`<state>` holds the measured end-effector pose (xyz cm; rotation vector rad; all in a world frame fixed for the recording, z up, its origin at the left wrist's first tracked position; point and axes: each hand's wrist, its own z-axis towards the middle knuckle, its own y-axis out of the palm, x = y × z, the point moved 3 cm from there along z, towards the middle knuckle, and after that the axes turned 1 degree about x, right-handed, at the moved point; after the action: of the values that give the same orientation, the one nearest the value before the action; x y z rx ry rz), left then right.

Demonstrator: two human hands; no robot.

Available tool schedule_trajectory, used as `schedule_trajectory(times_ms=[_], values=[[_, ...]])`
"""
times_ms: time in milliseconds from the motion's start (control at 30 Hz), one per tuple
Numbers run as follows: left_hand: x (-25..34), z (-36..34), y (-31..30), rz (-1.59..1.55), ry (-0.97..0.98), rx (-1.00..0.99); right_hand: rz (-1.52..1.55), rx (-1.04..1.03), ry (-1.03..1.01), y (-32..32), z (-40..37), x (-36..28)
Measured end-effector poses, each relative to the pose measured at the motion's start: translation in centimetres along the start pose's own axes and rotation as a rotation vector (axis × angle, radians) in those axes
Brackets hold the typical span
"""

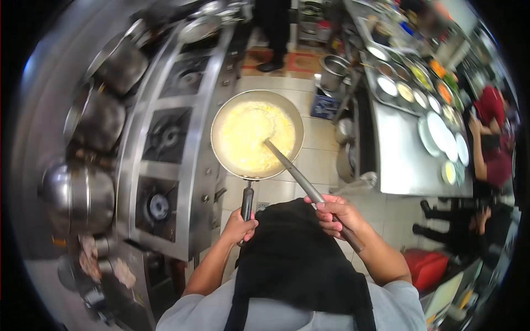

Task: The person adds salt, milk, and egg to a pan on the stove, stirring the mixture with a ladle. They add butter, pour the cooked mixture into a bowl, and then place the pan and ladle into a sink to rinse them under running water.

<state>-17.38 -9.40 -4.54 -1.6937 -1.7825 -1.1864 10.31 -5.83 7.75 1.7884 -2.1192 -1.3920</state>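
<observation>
My left hand (pixel 240 227) is closed around the black handle of a frying pan (pixel 216 144), which is held up over the floor in front of my body. A runny, pale yellow egg-like mixture (pixel 243 132) covers the inside of the pan, with a lumpier yellow rim. In my right hand (pixel 338 214) is a long-handled cooking utensil (pixel 301 179), its grey shaft slanting down into the pan. The utensil's head is sunk in the mixture and hidden.
A steel stove (pixel 190 207) with several burners runs along my left, large pots (pixel 95 118) behind it. On the right stands a steel counter (pixel 403 149) with bowls and stacked plates (pixel 439 132). People stand beyond it, and one person (pixel 273 33) is ahead in the aisle.
</observation>
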Motion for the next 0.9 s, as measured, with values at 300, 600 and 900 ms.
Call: schedule_trajectory(times_ms=[300, 600, 900], values=[[3.2, 3.5, 17.9, 0.15, -0.137, -0.313, 0.104, 0.164, -0.242, -8.8, -18.8, -5.1], [6.7, 8.1, 33.3, 0.223, -0.225, -0.569, -0.065, 0.463, -0.42, -17.1, -30.3, -7.1], [10.9, 16.4, 44.1, 0.38, -0.135, -0.699, -0.514, 0.921, -0.493, -22.1, -33.3, -10.8]])
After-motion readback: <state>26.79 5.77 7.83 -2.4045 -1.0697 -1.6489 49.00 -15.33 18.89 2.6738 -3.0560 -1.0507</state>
